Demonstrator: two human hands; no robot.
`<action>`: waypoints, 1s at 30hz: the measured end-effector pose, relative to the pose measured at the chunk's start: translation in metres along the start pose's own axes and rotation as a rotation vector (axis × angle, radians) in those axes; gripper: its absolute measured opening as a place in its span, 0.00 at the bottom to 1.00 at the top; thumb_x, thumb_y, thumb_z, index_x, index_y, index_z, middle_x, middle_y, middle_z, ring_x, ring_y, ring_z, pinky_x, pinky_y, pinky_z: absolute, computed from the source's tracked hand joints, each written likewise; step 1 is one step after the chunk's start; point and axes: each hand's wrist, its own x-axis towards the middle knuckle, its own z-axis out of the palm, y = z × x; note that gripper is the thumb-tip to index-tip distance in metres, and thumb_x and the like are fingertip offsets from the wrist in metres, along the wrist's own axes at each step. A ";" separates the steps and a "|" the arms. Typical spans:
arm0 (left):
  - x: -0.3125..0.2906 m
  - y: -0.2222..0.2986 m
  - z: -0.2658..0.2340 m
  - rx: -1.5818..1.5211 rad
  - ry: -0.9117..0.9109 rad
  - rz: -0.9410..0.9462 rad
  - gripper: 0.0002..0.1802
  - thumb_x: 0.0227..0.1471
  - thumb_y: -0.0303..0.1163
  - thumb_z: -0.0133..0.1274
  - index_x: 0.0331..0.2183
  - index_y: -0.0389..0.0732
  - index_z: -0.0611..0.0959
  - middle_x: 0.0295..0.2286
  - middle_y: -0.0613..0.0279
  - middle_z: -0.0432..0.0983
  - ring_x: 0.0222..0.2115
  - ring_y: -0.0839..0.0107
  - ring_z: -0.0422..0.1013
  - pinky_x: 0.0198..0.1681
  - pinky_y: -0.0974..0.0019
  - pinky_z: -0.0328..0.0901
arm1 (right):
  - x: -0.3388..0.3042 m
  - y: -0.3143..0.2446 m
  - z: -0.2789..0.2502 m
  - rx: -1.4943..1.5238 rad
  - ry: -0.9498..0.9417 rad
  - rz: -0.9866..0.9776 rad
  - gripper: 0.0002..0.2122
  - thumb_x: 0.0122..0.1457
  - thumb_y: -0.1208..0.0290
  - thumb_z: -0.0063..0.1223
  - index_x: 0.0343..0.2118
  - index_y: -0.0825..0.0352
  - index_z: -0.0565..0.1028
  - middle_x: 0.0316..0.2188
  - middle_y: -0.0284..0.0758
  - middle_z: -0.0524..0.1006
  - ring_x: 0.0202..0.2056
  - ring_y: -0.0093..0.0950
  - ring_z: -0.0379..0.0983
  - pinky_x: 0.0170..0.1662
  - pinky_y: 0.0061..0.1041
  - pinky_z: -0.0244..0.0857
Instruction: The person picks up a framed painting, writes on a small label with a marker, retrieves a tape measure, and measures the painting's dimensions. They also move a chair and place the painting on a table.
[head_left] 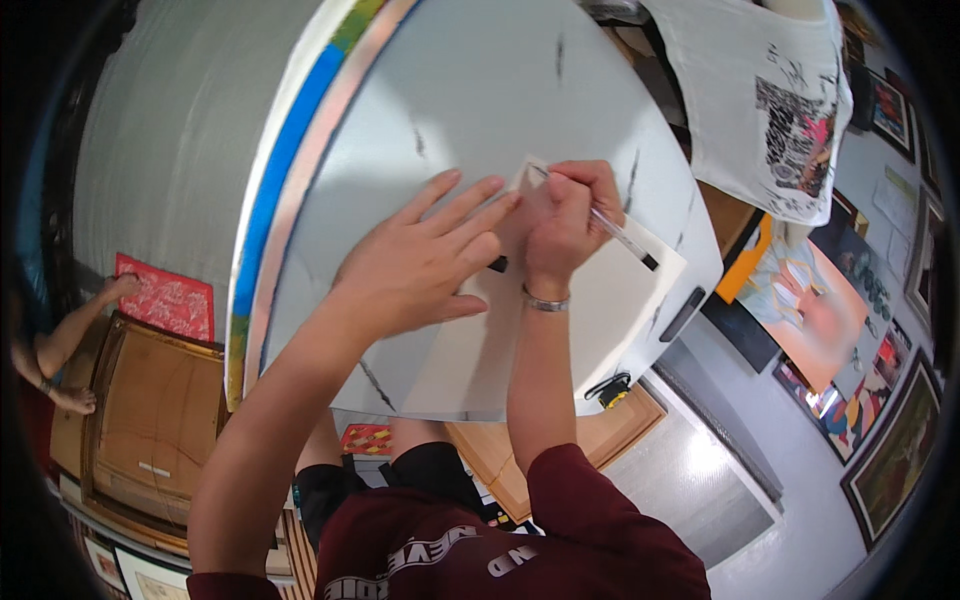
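A: The maroon shirt (440, 500) lay nearest the camera, along the bottom, with the wearer's left forearm (275, 430) and right forearm (540, 385) stretching up across a pale, smudged surface (480, 90).

B: Where was the paper (625, 320)?

A: On that surface, beneath the right hand (565, 230): a cream sheet, one corner pointing away from the wearer.

B: And each hand's grip?

A: The right grip was closed around a clear-barrelled pen (625, 240), its black end slanting toward the lower right, its tip near that far corner. The left hand (420, 265) held nothing that showed: palm down, fingers spread, at the sheet's left side. Whether it pressed on the paper could not be told.

B: What seemed to matter for a clean mark?

A: Probably a still sheet: left fingers laid flat and firm, clear of the tip, and the pen guided lightly and evenly. A shadow dimmed the paper, so leaning the right hand aside would likely have helped the tip show.

B: Anything in the way?

A: A small black object (498, 264) sat between the hands, its kind unclear; it was best kept off the line.
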 end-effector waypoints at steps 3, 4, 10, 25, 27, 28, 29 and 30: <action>0.000 0.002 0.003 -0.012 0.001 -0.030 0.26 0.50 0.57 0.62 0.36 0.45 0.75 0.66 0.62 0.61 0.70 0.65 0.49 0.73 0.53 0.41 | 0.000 0.000 0.000 -0.033 -0.024 -0.010 0.05 0.49 0.80 0.46 0.22 0.71 0.75 0.20 0.28 0.72 0.24 0.16 0.60 0.28 0.18 0.53; 0.000 0.002 0.003 -0.004 0.013 -0.018 0.27 0.50 0.58 0.62 0.36 0.45 0.75 0.66 0.62 0.61 0.70 0.66 0.49 0.73 0.53 0.41 | 0.000 0.000 -0.001 -0.032 -0.020 -0.007 0.05 0.49 0.80 0.46 0.22 0.72 0.75 0.20 0.28 0.72 0.24 0.16 0.60 0.28 0.18 0.52; 0.001 0.001 0.004 0.046 0.025 0.000 0.27 0.50 0.59 0.62 0.35 0.46 0.74 0.65 0.63 0.61 0.70 0.66 0.48 0.73 0.53 0.42 | 0.002 -0.003 -0.001 -0.011 -0.018 0.006 0.05 0.50 0.80 0.46 0.22 0.72 0.74 0.20 0.29 0.71 0.24 0.16 0.59 0.28 0.18 0.52; 0.000 0.001 0.004 0.032 0.003 0.014 0.26 0.53 0.58 0.59 0.37 0.48 0.72 0.66 0.62 0.59 0.70 0.65 0.46 0.74 0.52 0.38 | 0.002 0.002 -0.002 -0.006 -0.014 -0.051 0.04 0.51 0.82 0.47 0.22 0.71 0.74 0.18 0.27 0.71 0.21 0.14 0.58 0.25 0.17 0.51; -0.001 0.000 0.002 0.033 0.006 0.015 0.26 0.53 0.59 0.59 0.37 0.48 0.72 0.66 0.61 0.59 0.71 0.64 0.46 0.74 0.52 0.38 | 0.002 0.000 0.001 -0.006 -0.008 -0.056 0.04 0.51 0.82 0.47 0.22 0.71 0.73 0.19 0.27 0.71 0.22 0.14 0.58 0.25 0.17 0.50; -0.002 -0.001 0.002 0.034 0.004 0.015 0.26 0.53 0.59 0.59 0.37 0.48 0.72 0.66 0.61 0.59 0.70 0.64 0.46 0.74 0.52 0.38 | 0.002 -0.001 0.001 -0.023 -0.011 -0.036 0.04 0.50 0.81 0.47 0.22 0.71 0.74 0.19 0.27 0.71 0.23 0.15 0.58 0.26 0.18 0.51; -0.002 -0.001 0.002 0.034 0.002 0.014 0.26 0.53 0.59 0.59 0.38 0.48 0.72 0.66 0.61 0.59 0.70 0.64 0.46 0.74 0.52 0.38 | 0.001 -0.001 0.001 -0.039 -0.015 -0.017 0.04 0.49 0.81 0.46 0.22 0.71 0.74 0.20 0.28 0.71 0.24 0.16 0.59 0.27 0.18 0.52; -0.001 -0.001 0.002 0.037 -0.001 0.016 0.26 0.53 0.59 0.59 0.38 0.48 0.72 0.66 0.61 0.59 0.70 0.64 0.46 0.74 0.52 0.38 | 0.001 -0.002 0.000 -0.054 -0.015 0.002 0.05 0.48 0.80 0.46 0.22 0.72 0.74 0.20 0.28 0.71 0.25 0.17 0.60 0.29 0.19 0.53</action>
